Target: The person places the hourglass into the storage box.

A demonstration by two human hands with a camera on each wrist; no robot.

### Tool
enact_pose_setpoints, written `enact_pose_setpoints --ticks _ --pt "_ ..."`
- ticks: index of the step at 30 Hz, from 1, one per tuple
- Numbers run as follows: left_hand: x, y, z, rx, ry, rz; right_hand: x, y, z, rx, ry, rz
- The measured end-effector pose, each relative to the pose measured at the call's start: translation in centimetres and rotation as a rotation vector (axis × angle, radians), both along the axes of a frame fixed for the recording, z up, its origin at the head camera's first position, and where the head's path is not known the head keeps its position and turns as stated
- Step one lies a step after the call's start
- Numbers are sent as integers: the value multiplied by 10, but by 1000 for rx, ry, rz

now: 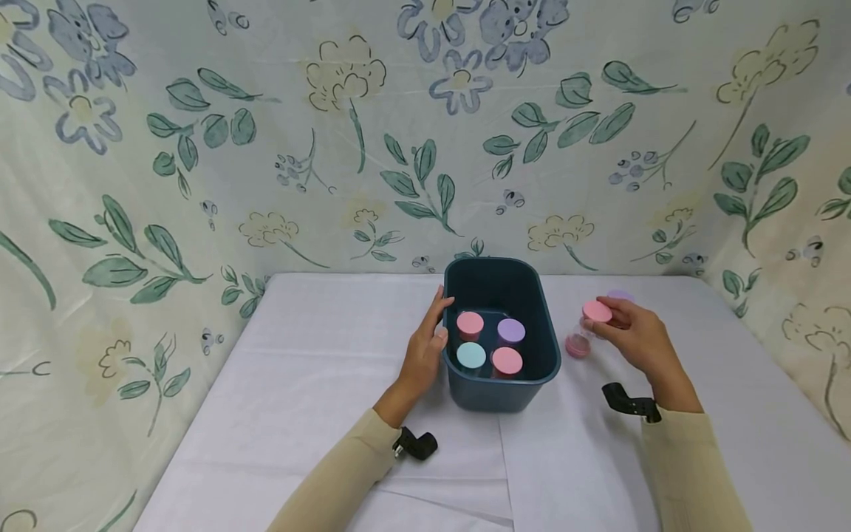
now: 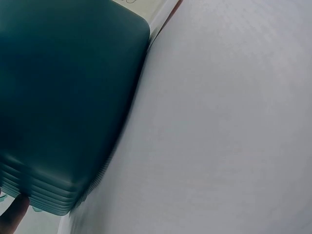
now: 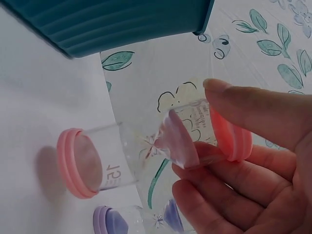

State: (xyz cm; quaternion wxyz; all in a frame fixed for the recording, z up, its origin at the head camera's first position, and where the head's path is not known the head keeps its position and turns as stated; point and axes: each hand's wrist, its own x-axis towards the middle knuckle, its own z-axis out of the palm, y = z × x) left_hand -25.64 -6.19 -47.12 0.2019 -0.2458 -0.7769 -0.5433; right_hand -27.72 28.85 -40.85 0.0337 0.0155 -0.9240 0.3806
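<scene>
A dark teal plastic bin (image 1: 501,395) stands on the table, and my left hand (image 1: 420,351) grips its left rim. One finger (image 2: 15,213) of that hand touches the bin's ribbed band in the left wrist view. Inside the bin, several sand timers stand upright, with pink (image 1: 470,324), purple (image 1: 510,330) and light blue (image 1: 471,355) caps among them. To the bin's right, my right hand (image 1: 641,343) pinches the upper cap of a pink sand timer (image 3: 180,139) marked 15. I cannot tell whether its lower cap touches the table.
Behind the right hand stands a purple sand timer (image 1: 620,294), partly hidden. White cloth (image 1: 319,369) covers the table. A floral curtain (image 1: 372,148) hangs along the back and both sides.
</scene>
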Motion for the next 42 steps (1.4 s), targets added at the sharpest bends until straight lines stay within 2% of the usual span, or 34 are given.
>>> enact_pose_setpoints --ticks 10,22,35,37,42 --pt "-1 0 2 16 2 -17 5 -2 7 -48 45 -2" --pt "-2 2 1 22 -10 -17 9 -7 14 -104 55 -10" --pt "-3 2 10 26 52 -16 14 -12 20 -136 85 -22" --pt "-1 2 12 28 47 -26 14 -15 21 -138 96 -14" --pt "18 1 41 31 -15 -61 13 -23 19 -147 127 15"
